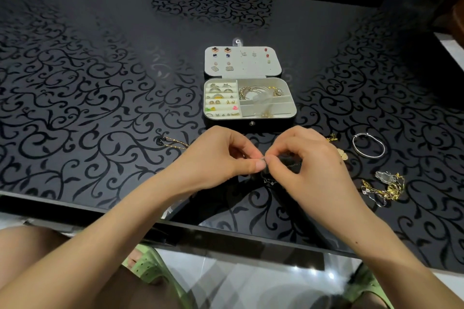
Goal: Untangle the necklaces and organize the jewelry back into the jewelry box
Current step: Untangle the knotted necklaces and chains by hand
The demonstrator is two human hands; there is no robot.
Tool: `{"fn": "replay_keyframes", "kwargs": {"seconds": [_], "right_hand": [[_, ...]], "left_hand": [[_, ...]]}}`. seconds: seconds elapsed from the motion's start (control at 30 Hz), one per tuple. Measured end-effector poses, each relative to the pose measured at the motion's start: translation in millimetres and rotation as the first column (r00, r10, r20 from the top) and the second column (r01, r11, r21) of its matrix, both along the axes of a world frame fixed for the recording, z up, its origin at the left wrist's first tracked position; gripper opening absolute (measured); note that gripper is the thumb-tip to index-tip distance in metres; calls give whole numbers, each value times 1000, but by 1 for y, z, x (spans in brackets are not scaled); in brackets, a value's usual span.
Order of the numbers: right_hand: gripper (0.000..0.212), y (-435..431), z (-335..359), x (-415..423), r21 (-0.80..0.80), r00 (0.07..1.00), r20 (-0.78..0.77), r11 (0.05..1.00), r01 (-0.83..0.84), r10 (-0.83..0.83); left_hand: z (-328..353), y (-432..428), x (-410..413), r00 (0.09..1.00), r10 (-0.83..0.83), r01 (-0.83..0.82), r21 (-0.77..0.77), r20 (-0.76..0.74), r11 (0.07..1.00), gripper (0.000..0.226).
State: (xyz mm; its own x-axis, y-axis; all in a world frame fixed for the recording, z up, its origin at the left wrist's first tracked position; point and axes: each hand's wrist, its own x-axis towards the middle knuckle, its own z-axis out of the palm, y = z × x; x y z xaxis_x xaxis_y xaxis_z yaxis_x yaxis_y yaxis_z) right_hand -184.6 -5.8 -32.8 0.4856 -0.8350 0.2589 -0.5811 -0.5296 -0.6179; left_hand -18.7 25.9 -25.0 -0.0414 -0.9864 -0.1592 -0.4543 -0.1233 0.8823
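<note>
The open jewelry box (288,118) stands mid-table, with earrings pinned in its lid and rings, studs and bangles in its compartments. Just in front of it, my left hand (221,155) and my right hand (306,160) meet fingertip to fingertip, both pinching a thin silver necklace (270,181) at its clasp; the chain hangs down between them to the table. A gold chain with dark beads (173,142) lies left of my left hand. A tangle of gold and silver chains (386,188) lies at the right.
A silver bangle (368,145) and gold pieces (337,144) lie right of my right hand. The black patterned glass table (100,83) ends at a front edge near my knees. My green slippers (148,266) show beneath the glass.
</note>
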Motion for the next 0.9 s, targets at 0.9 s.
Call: {"fn": "replay_keyframes", "kwargs": {"seconds": [0.9], "right_hand": [[5, -14, 2, -2, 159, 984, 81, 973, -170, 159]], "left_hand": [[3, -7, 3, 987, -86, 84, 25, 134, 996, 4]]}}
